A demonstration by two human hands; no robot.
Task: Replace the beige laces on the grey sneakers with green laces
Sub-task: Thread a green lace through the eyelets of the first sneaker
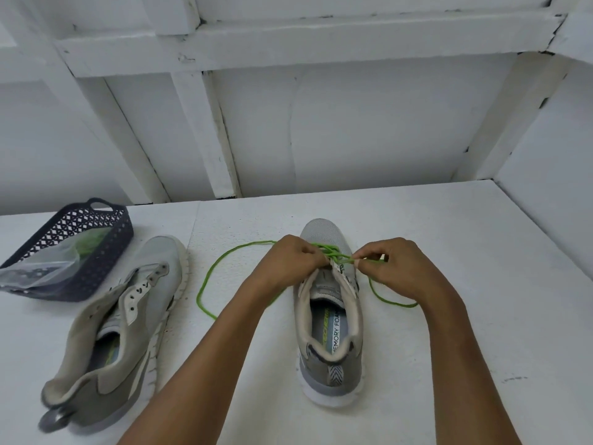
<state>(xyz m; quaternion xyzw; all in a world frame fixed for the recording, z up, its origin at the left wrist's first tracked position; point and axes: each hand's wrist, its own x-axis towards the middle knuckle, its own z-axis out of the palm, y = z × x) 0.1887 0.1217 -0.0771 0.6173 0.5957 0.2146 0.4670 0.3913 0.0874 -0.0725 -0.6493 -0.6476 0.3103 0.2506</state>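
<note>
Above sneaker (330, 348), hands (288, 261) (394, 268) apparently pinch lace (333, 251).

Illumination is bright, even and diffuse; the source is not in view. Shadows are weak and soft-edged, and barely mark the white foam tabletop (449, 348) around the grey mesh sneaker (330, 316) below the left hand (288, 261) and right hand (391, 264).

There is no hard glare. The clear plastic bag (41, 268) in the dark blue perforated plastic basket (96, 261), far left of the left hand, carries a dull sheen. The tabletop nears overexposure, yet its grain still reads.

The thin green cord lace (335, 253) is sharp, while the fingertips are slightly soft. Wide-angle distortion splays the white painted wall beams (202, 130) beyond the hands. Softness grows toward the frame edges.
</note>
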